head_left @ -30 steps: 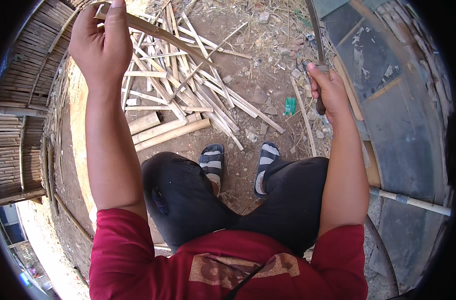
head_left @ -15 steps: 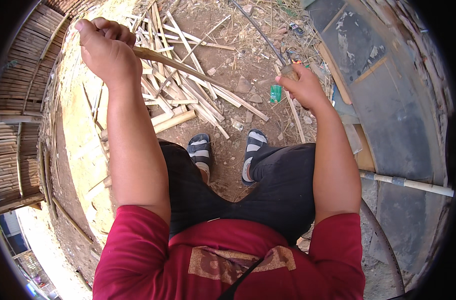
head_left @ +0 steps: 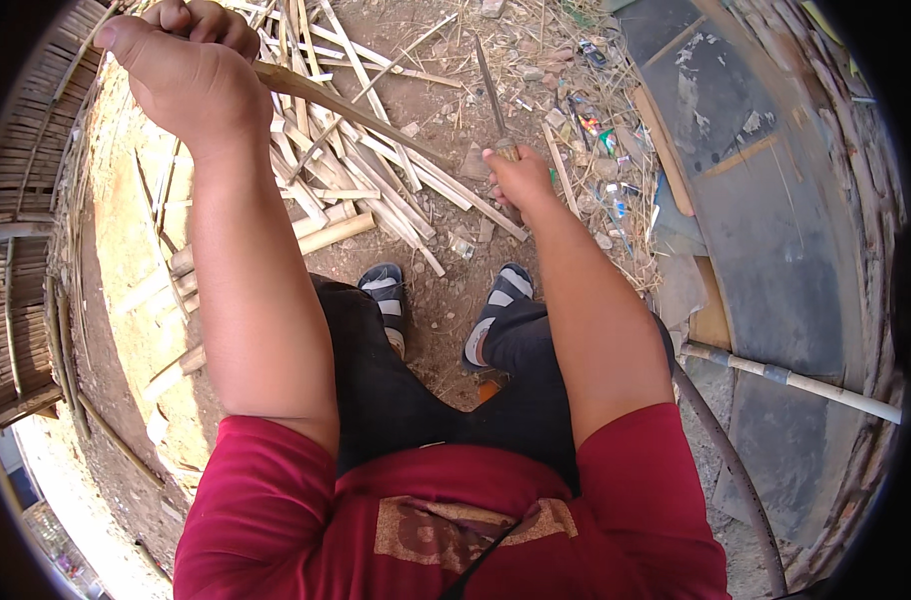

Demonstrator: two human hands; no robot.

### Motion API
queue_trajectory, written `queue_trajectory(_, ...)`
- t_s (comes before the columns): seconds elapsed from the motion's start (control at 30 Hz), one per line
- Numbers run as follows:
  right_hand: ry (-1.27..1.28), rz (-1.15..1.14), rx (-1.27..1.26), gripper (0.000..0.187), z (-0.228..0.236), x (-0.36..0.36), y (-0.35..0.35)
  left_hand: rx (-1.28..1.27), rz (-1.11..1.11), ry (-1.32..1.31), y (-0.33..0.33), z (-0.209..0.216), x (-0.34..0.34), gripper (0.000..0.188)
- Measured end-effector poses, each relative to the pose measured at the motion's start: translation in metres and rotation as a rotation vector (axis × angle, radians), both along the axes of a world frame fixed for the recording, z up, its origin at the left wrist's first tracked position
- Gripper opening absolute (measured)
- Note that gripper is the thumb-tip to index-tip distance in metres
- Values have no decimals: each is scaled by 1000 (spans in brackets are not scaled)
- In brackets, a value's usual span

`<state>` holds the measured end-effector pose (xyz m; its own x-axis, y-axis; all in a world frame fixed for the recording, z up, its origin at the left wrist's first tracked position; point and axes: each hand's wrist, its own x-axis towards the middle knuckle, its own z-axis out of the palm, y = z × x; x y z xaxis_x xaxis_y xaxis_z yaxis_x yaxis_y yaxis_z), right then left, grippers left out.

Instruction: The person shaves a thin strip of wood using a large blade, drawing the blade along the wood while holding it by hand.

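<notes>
My left hand (head_left: 191, 85) is raised at the upper left, fingers closed round one end of a brownish wooden stick (head_left: 341, 103). From the fist the stick slants down to the right, passing above a pile of pale split strips (head_left: 376, 175). In front of my feet, my right hand (head_left: 526, 185) grips the wooden handle of a machete (head_left: 492, 95), its long dark blade pointing away from me. The blade and the stick are apart. Part of the handle is hidden inside my fingers.
Thicker bamboo poles (head_left: 336, 233) lie left of my sandalled feet (head_left: 384, 290). Litter (head_left: 601, 135) and dry straw are strewn at the right, beside a dark panel (head_left: 786, 260). A light pole (head_left: 791, 380) juts out at right. Slatted bamboo walling (head_left: 21, 290) stands at far left.
My right hand has moved left with the machete, whose blade now points more straight ahead. My left hand has shifted slightly up and left, still holding the stick.
</notes>
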<state>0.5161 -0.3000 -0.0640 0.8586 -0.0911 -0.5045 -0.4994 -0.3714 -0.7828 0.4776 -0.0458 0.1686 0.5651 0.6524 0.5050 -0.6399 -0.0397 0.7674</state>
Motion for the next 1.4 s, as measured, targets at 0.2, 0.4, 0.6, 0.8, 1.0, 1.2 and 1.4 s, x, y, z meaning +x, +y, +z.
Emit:
queue_trajectory(0.2, 36, 108, -291, 57, -97, -51, 36, -49, 62, 47, 37, -7, 6, 60)
queue_trajectory(0.4, -273, 77, -254, 52, -80, -67, 51, -30, 80, 16, 56, -14, 13, 52)
queue_trajectory(0.6, -154, 237, -491, 44, -144, -70, 24, -84, 122, 52, 38, -14, 16, 54)
queue_trajectory(0.8, -404, -31, -161, 47, -51, -32, 54, -98, 143, 20, 34, -14, 14, 58)
queue_trajectory(1.0, -182, 231, -384, 49, -107, -49, 33, -86, 122, 41, 23, -8, 12, 61)
queue_trajectory(1.2, -175, 102, -331, 37, -106, -55, 35, -69, 109, 20, 17, -11, 10, 59)
queue_trajectory(1.4, -492, -91, -60, 44, -49, -33, 55, 4, 76, -19, 22, -16, 13, 58)
